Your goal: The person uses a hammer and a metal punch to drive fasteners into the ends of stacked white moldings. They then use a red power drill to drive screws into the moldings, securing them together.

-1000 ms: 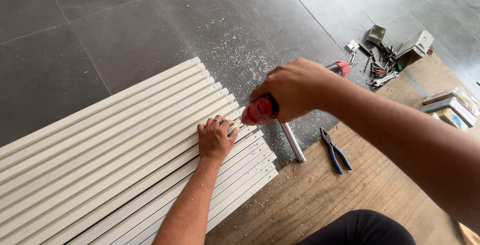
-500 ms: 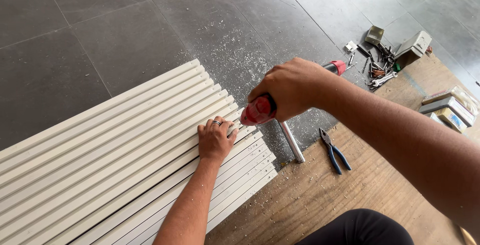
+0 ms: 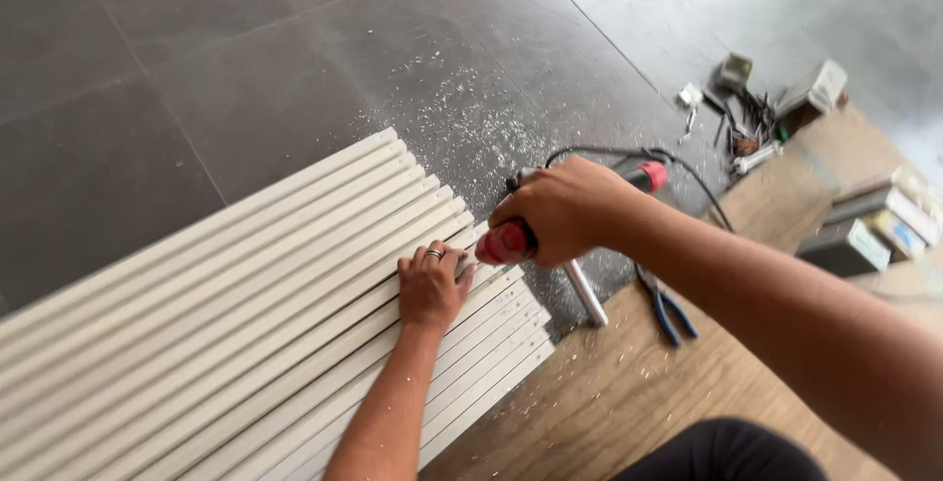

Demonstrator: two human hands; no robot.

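Nearest the camera, the person's dark-clad knee (image 3: 727, 452) sits over a wooden board (image 3: 629, 393), which lies just right of the strips' cut ends.

The landmark is the row of white plastic strips (image 3: 246, 324), laid side by side on the floor with their cut ends at the board's edge.
- **Left hand:** The left hand (image 3: 430, 286) is pressed flat on the strips near those cut ends. Its fingers are spread and wrap nothing; it is pinning, not gripping, and there is a ring on one finger.
- **Right hand:** The right hand (image 3: 565, 211) is clenched around a red corded power tool (image 3: 506, 242), just above the cut ends. The tool's nose angles down at a strip right beside the left fingertips. The tip itself is too small to make out.

Judged step: the tool is being worked into one strip near its end while the other hand holds it down. Any further move calls for firm downward pressure, a steady tool angle, and fingers kept clear of the nose.

Just right of the cut ends, a metal tube (image 3: 585, 292) lies across the board's edge. Blue-handled pliers (image 3: 666, 306) lie on the board beyond it.

Behind the cut ends, white shavings (image 3: 462, 117) are scattered over the dark tile floor (image 3: 196, 68). Far right of the strips are a pile of small electrical fittings (image 3: 756, 108) and stacked boxes (image 3: 864, 230).
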